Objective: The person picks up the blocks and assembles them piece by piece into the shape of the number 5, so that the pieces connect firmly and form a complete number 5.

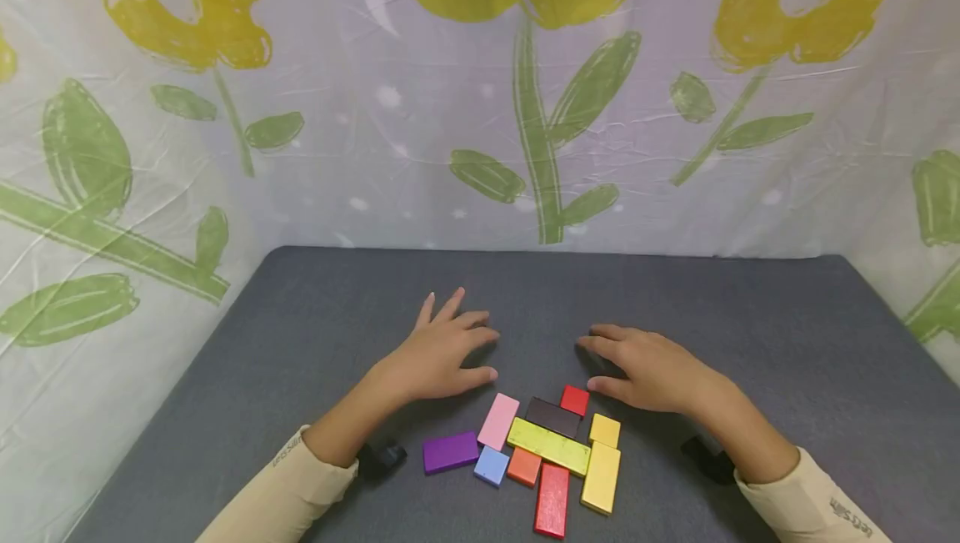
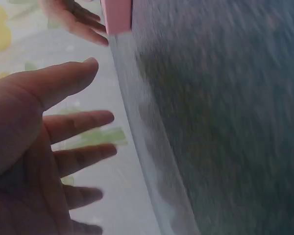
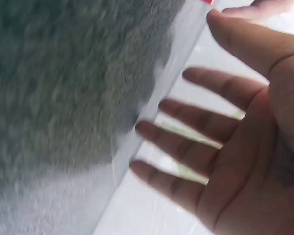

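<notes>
Flat coloured blocks lie in a cluster near the table's front. My left hand (image 1: 442, 353) is spread beyond the pink block (image 1: 498, 421), holding nothing. To the right, my right hand (image 1: 651, 368) has its thumb near the small red block (image 1: 574, 400), its fingers loosely extended and holding nothing. Between them lie a black block (image 1: 552, 417) and a long yellow-green block (image 1: 549, 446). Around these are a purple block (image 1: 450, 452), a blue block (image 1: 492, 466), an orange block (image 1: 524, 466), a long red block (image 1: 552, 500), a small yellow block (image 1: 604, 431) and a larger yellow block (image 1: 601, 477).
The dark grey table (image 1: 360, 293) extends to a back edge. Behind and beside it hangs a white cloth (image 1: 337, 126) printed with yellow flowers and green leaves. A dark wrist camera (image 1: 386, 453) sits under the left wrist, and another dark device (image 1: 707, 458) under the right.
</notes>
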A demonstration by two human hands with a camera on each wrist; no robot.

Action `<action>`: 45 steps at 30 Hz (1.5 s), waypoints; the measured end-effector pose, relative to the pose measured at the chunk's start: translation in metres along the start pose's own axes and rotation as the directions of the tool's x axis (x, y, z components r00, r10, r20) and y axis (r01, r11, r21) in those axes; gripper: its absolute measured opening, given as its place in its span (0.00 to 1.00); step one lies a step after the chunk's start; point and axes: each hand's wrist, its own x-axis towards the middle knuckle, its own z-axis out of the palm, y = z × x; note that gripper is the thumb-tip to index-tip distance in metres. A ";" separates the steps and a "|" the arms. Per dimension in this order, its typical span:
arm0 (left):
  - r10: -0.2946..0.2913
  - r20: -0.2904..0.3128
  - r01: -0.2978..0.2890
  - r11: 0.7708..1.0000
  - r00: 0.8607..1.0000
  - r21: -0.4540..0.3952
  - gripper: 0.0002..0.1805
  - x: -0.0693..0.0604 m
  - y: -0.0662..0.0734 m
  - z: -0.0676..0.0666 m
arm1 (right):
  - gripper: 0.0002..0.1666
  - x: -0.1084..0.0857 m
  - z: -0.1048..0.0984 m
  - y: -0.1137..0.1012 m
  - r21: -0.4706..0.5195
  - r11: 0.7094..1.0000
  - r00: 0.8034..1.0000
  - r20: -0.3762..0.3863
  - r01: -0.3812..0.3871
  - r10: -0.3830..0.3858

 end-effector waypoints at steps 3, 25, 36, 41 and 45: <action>0.083 -0.007 -0.083 0.996 0.997 -0.037 0.21 0.006 0.007 0.001 | 0.28 0.003 0.001 -0.002 0.104 0.992 0.997 0.029 0.071 -0.074; 0.377 0.170 -0.346 0.919 0.910 -0.188 0.14 0.030 0.051 0.009 | 0.14 0.006 0.008 -0.017 0.328 0.920 0.964 0.082 0.213 -0.252; 0.367 0.176 -0.352 0.930 0.914 -0.110 0.12 0.028 0.053 0.004 | 0.13 0.006 0.006 -0.017 0.306 0.932 0.967 0.098 0.195 -0.234; 0.322 0.167 -0.315 0.947 0.932 -0.065 0.11 0.025 0.054 0.002 | 0.15 0.006 0.005 -0.016 0.308 0.936 0.973 0.103 0.167 -0.208; 0.290 0.169 -0.287 0.957 0.942 -0.044 0.12 0.025 0.056 0.002 | 0.16 0.008 0.005 -0.017 0.315 0.938 0.981 0.081 0.142 -0.176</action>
